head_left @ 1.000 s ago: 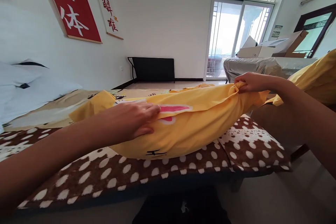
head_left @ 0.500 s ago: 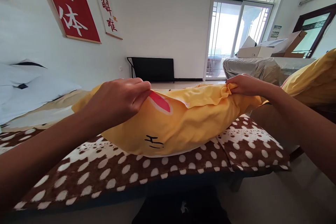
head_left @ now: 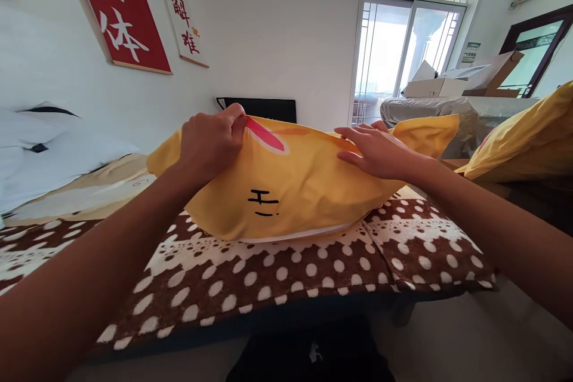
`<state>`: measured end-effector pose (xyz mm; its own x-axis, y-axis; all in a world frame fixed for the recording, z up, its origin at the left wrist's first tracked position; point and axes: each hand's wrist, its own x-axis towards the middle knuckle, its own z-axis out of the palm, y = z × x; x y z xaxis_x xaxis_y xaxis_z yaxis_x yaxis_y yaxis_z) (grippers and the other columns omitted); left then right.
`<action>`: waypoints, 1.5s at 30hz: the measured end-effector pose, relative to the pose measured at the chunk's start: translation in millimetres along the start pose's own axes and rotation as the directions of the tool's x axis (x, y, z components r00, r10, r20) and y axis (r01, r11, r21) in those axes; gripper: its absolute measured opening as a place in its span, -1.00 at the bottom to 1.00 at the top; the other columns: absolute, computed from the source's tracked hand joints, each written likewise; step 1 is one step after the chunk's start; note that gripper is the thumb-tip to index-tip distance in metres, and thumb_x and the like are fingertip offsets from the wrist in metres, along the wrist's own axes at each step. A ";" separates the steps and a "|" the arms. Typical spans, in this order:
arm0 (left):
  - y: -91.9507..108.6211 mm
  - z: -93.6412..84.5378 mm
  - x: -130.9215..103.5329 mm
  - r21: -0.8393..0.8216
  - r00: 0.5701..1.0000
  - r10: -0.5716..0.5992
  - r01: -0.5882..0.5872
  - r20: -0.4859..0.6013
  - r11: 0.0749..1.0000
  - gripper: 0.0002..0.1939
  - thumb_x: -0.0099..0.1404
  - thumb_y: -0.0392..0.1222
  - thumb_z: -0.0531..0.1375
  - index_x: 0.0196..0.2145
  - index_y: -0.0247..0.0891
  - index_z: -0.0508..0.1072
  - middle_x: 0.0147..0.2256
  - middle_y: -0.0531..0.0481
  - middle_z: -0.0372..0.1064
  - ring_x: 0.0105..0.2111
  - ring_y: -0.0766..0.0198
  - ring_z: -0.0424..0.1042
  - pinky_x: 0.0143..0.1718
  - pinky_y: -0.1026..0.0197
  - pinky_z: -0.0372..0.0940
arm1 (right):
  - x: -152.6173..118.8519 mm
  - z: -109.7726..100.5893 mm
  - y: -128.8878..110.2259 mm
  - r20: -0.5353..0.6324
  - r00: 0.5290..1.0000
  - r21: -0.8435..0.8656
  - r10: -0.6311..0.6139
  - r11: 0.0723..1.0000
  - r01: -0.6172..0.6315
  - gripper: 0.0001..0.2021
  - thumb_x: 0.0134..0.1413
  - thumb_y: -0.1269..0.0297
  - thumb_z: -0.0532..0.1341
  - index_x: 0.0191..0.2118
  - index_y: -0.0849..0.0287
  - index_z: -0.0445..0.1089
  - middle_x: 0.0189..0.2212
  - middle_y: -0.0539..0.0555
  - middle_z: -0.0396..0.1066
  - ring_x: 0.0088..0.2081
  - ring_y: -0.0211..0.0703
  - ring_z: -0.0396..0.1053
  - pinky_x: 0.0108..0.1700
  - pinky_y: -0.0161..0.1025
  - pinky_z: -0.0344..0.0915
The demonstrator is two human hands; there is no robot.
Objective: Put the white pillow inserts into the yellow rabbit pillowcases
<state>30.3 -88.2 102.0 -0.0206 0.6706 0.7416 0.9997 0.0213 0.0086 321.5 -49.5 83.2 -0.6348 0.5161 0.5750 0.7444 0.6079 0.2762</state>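
Note:
A yellow pillow (head_left: 295,191) with a pink mark and black strokes printed on it stands tilted up on the brown blanket with white dots (head_left: 277,280). My left hand (head_left: 210,143) grips the pillow's upper edge near its left end, fingers closed on the fabric. My right hand (head_left: 376,149) lies flat on the pillow's upper right part with its fingers stretched out and apart. A white inner edge shows along the pillow's underside.
A second yellow pillow (head_left: 528,137) lies at the right edge. White bedding (head_left: 54,155) sits at the left against the wall with red banners (head_left: 120,12). Behind are a plastic-covered piece of furniture (head_left: 439,113) with cardboard boxes (head_left: 452,80) and a glass door (head_left: 403,48).
The pillow has been lifted from lying flat to standing on its edge. My left hand went from pressing flat to gripping the top edge; my right hand let go of the corner and now rests open.

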 end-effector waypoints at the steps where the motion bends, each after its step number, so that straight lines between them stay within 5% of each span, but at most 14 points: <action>1: 1.9 2.0 2.0 0.036 1.000 0.003 -0.003 -0.001 0.999 -0.53 0.36 0.02 -0.23 -0.11 -0.22 0.36 -0.53 -0.05 0.24 -0.50 0.17 0.15 -0.40 0.18 -0.02 | 5.4 3.3 -3.5 0.020 1.000 -0.006 0.012 1.000 -0.012 -0.61 0.23 0.12 -0.02 0.10 0.17 0.22 -0.16 0.20 0.42 -0.10 0.10 0.30 -0.02 -0.02 0.02; 5: 15.6 7.6 9.6 0.102 0.996 0.077 -0.073 -0.042 0.992 -0.55 0.37 -0.07 -0.23 -0.14 -0.26 0.39 -0.56 -0.01 0.20 -0.55 0.22 0.11 -0.32 0.14 0.00 | 28.2 24.7 -12.5 0.099 0.995 0.064 0.014 0.998 -0.020 -0.66 0.17 0.12 0.08 -0.02 0.20 0.27 -0.17 0.21 0.41 -0.12 0.09 0.31 -0.04 -0.03 0.04; 10: 55.8 18.8 7.1 0.092 0.964 0.248 -0.239 -0.099 0.967 -0.65 0.35 -0.21 -0.15 -0.22 -0.30 0.40 -0.51 -0.07 0.34 -0.50 0.18 0.27 -0.27 0.09 0.02 | 47.8 61.0 -44.7 0.053 0.998 0.061 0.027 0.998 -0.030 -0.85 0.10 0.41 0.07 -0.24 0.16 0.36 -0.24 0.18 0.44 -0.17 0.04 0.34 -0.17 -0.14 0.11; 14: 82.9 32.8 -11.9 0.115 0.840 0.532 -0.522 -0.102 0.845 -0.73 0.28 -0.37 -0.08 -0.28 -0.28 0.41 -0.41 -0.12 0.41 -0.36 0.11 0.36 -0.32 0.10 0.06 | 50.4 79.8 -60.8 -0.077 0.995 -0.020 0.057 0.998 -0.059 -0.72 0.21 0.43 -0.08 -0.20 0.13 0.37 -0.20 0.18 0.43 -0.15 0.02 0.29 -0.18 -0.15 0.10; 17: 74.1 38.3 -22.3 0.136 0.740 0.667 -0.654 -0.088 0.744 -0.68 0.34 -0.36 -0.13 -0.23 -0.29 0.41 -0.36 -0.13 0.43 -0.31 0.13 0.37 -0.33 0.12 0.09 | 46.2 79.6 -48.7 -0.156 0.986 -0.092 0.052 0.994 -0.067 -0.69 0.25 0.41 -0.12 -0.16 0.17 0.36 -0.19 0.21 0.41 -0.15 0.04 0.26 -0.16 -0.13 0.08; 20: 38.6 36.2 -21.5 0.129 0.720 0.693 -0.684 -0.046 0.718 -0.63 0.41 -0.17 -0.16 -0.05 -0.32 0.35 -0.28 -0.15 0.45 -0.23 0.10 0.38 -0.24 0.11 0.12 | 36.4 69.1 -21.7 -0.226 0.972 -0.140 0.063 0.986 -0.096 -0.68 0.27 0.36 -0.14 -0.15 0.20 0.35 -0.23 0.22 0.39 -0.17 0.05 0.25 -0.15 -0.11 0.06; 24: -27.1 27.5 -12.5 0.108 0.792 0.600 -0.610 0.108 0.785 -0.46 0.35 0.11 -0.10 0.03 -0.40 0.27 -0.18 -0.23 0.42 -0.15 0.06 0.36 -0.05 0.06 0.10 | 11.3 52.1 24.0 -0.162 0.986 -0.226 -0.025 0.974 -0.013 -0.63 0.27 0.28 -0.17 -0.20 0.19 0.37 -0.26 0.24 0.35 -0.22 0.03 0.22 -0.15 -0.10 0.04; 29: -90.7 13.6 -12.1 0.010 0.918 0.270 -0.284 0.290 0.959 -0.50 0.22 0.23 0.04 -0.18 -0.28 0.36 -0.13 -0.13 0.42 -0.05 0.07 0.26 0.12 -0.13 -0.10 | -33.3 39.2 81.5 -0.049 0.997 -0.334 -0.055 0.942 0.036 -0.64 0.22 0.12 -0.10 -0.24 0.18 0.37 -0.29 0.22 0.34 -0.20 0.04 0.22 -0.13 -0.08 0.05; 31: -102.7 5.0 -15.3 -0.106 0.923 0.115 -0.082 0.367 0.991 -0.49 0.16 0.25 0.10 -0.18 -0.25 0.38 -0.10 -0.07 0.41 -0.08 0.10 0.27 0.05 -0.01 0.03 | -51.1 34.6 100.5 -0.002 0.999 -0.359 -0.048 0.932 0.044 -0.67 0.18 0.11 -0.05 -0.20 0.17 0.36 -0.25 0.23 0.35 -0.17 0.06 0.22 -0.10 -0.05 0.05; 35: -111.4 -10.2 -18.0 -0.273 0.837 -0.009 0.189 0.547 0.943 -0.45 0.05 0.30 0.18 -0.22 -0.24 0.43 -0.28 0.04 0.45 -0.25 0.18 0.30 -0.26 0.27 0.17 | -83.1 25.3 128.5 0.067 0.998 -0.386 0.008 0.922 0.018 -0.68 0.12 0.20 0.00 -0.06 0.16 0.32 -0.11 0.28 0.36 -0.09 0.11 0.21 0.01 -0.01 0.00; 39: -108.6 -10.1 -15.0 -0.239 0.891 -0.017 0.140 0.454 0.961 -0.59 0.07 0.17 0.19 -0.32 -0.25 0.43 -0.30 0.07 0.43 -0.29 0.27 0.25 -0.29 0.33 0.13 | -106.9 24.3 146.9 0.103 0.992 -0.415 0.075 0.909 -0.026 -0.66 0.04 0.29 0.05 -0.03 0.13 0.32 -0.11 0.31 0.36 -0.09 0.13 0.24 0.02 -0.01 -0.03; 42: -98.9 -3.5 -12.4 -0.156 0.965 0.002 0.040 0.262 0.987 -0.71 0.17 0.04 0.09 -0.38 -0.24 0.39 -0.37 0.08 0.36 -0.40 0.35 0.18 -0.32 0.34 0.10 | -111.6 30.6 151.1 0.074 0.972 -0.384 0.224 0.906 -0.179 -0.79 0.03 0.31 0.04 -0.23 0.09 0.36 -0.28 0.24 0.40 -0.19 0.09 0.31 -0.09 -0.05 0.04; 45: -81.7 2.7 -8.1 -0.108 0.995 0.066 -0.059 0.069 0.992 -0.73 0.20 -0.03 0.05 -0.52 -0.27 0.28 -0.46 0.07 0.24 -0.42 0.38 0.14 -0.28 0.34 0.09 | -96.1 36.8 139.0 0.029 0.941 -0.347 0.338 0.886 -0.307 -0.82 0.07 0.33 -0.01 -0.41 0.11 0.33 -0.38 0.19 0.41 -0.31 -0.01 0.33 -0.23 -0.13 0.07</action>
<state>-51.2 -93.4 93.5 0.0452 0.7198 0.6928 0.9944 -0.0985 0.0375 478.4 7.6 38.0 -0.3517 0.7086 0.6117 0.9266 0.1707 0.3350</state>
